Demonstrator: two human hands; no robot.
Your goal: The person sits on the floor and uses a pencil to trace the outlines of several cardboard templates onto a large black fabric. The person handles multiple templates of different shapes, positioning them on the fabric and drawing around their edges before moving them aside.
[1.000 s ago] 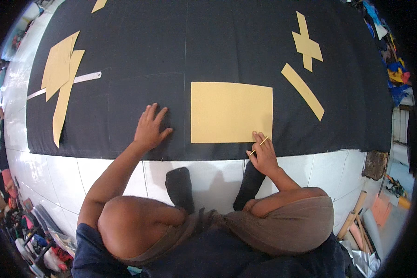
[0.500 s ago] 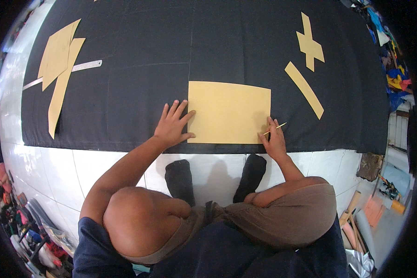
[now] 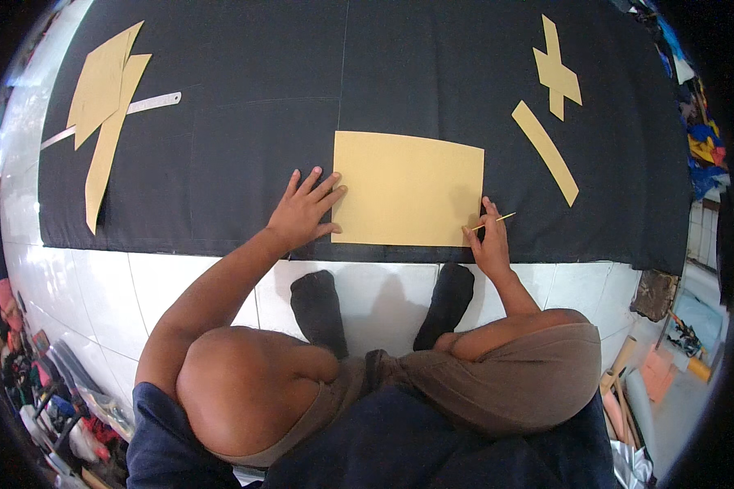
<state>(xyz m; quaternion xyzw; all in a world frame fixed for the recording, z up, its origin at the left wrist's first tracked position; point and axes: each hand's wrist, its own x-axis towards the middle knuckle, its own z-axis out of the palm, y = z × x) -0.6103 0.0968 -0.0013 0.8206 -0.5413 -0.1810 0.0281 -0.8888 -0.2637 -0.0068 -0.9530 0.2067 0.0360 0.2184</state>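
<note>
A rectangular yellow-tan card pattern (image 3: pixel 408 187) lies flat on black cloth (image 3: pixel 261 155), close to the cloth's near edge. My left hand (image 3: pixel 302 208) is spread flat, its fingertips and thumb touching the card's left edge. At the card's lower right corner, my right hand (image 3: pixel 489 236) pinches a thin yellow stick-like marker (image 3: pixel 497 220), perhaps a slim pencil. Its inner end points toward the card, and its other end sticks out to the right. Whether the tip touches the cloth or the card cannot be made out. A faint pale line runs up the cloth from the card's upper left corner.
Several card pieces (image 3: pixel 106 90) overlap a metal ruler (image 3: pixel 155 103) at far left. A narrow curved card strip (image 3: pixel 546 153) and crossed card pieces (image 3: pixel 556 73) lie at right. White floor tiles (image 3: pixel 196 285) border the cloth. Coloured scraps (image 3: pixel 704 147) are heaped at far right.
The whole view has shifted slightly, so the cloth and card pieces appear a little higher. Both hands keep about the same places at the card, and the right hand still holds the thin stick.
</note>
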